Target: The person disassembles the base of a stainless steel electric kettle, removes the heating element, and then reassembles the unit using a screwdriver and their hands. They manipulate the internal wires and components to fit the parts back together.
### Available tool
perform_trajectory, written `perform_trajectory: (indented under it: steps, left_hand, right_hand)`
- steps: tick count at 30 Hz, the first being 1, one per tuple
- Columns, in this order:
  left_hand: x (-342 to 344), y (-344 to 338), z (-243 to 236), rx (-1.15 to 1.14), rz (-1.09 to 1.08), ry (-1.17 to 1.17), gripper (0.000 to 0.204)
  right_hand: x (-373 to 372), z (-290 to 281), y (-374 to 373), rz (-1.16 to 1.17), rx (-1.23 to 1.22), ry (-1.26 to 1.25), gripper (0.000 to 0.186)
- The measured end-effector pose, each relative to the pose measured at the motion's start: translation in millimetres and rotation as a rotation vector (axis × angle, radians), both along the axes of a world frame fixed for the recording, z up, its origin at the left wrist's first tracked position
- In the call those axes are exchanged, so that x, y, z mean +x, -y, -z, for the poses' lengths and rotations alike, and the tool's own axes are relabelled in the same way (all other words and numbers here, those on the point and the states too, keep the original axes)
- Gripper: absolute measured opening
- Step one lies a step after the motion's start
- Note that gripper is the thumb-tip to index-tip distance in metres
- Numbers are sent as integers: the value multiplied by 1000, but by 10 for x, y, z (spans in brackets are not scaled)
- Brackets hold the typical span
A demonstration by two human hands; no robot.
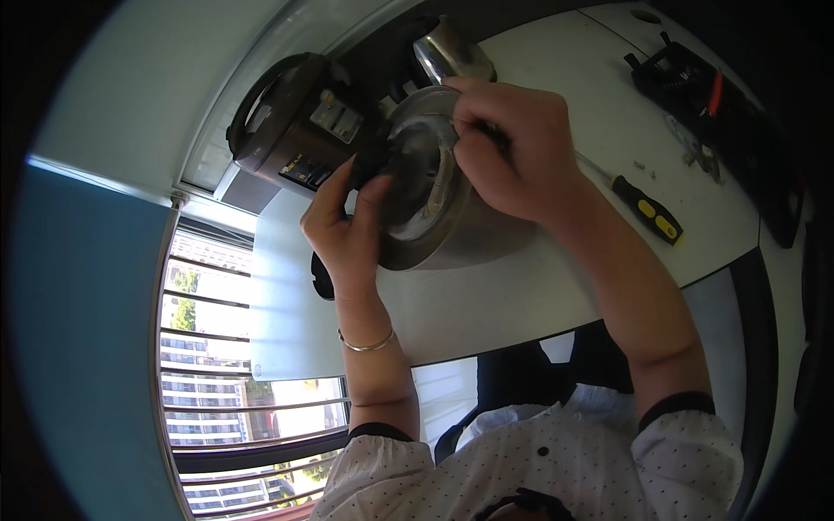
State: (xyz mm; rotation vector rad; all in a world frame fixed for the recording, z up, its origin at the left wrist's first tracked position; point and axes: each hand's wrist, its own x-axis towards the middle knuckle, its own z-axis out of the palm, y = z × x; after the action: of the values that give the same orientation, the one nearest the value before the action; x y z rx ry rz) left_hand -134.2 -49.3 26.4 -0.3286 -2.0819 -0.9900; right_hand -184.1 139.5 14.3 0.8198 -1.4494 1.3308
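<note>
And here's the metal pot [493,233], tipped over on its side at the far left part of the white table [486,317], its round end facing the camera and the left; whether it rests fully on the tabletop I can't tell. The left hand [349,236] has thumb and fingers closed on a blurred dark piece [372,161] in front of that round end, while the right hand [519,149] is a fist at the rim, wrapped round a dark bit [497,137] mostly hidden by the fingers. It looks like thin, stiff metal: moderate weight, smooth sides likely slippery, apt to roll or dent rather than break. The rim gives the surest hold, with a palm under the curved wall. Now look around: a brown cooker [276,130] crowds the left hand, a shiny kettle [452,54] stands just beyond the pot, so there's little room on those sides. Over to the right lies a yellow-and-black screwdriver [647,210], near the right forearm, with small metal bits [640,164] close by and a black tool case [738,143] farther off.
</note>
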Motion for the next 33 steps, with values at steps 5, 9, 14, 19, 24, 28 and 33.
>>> perform_trajectory:
  steps: [5,9,14,19,24,28,33]
  left_hand:
    - [18,-37,-46,-1,1,29,27]
    - [17,-42,-59,35,4,52,28]
    - [-8,9,-43,106,102,47,29]
    - [-34,27,-50,156,130,87,30]
    - [-40,30,-25,217,182,91,33]
    - [-46,57,-2,143,196,60,34]
    - [-74,127,9,209,281,57,36]
  right_hand:
    - [-6,-2,-15,6,1,-13,15]
    - [-17,-3,-20,11,1,-28,14]
    - [-8,-15,-12,-2,-6,-15,14]
    - [-7,-19,-2,24,-27,-18,17]
    - [-21,-1,20,64,-39,11,20]
    - [12,-6,10,73,-42,64,20]
    - [5,-18,-8,58,-52,83,19]
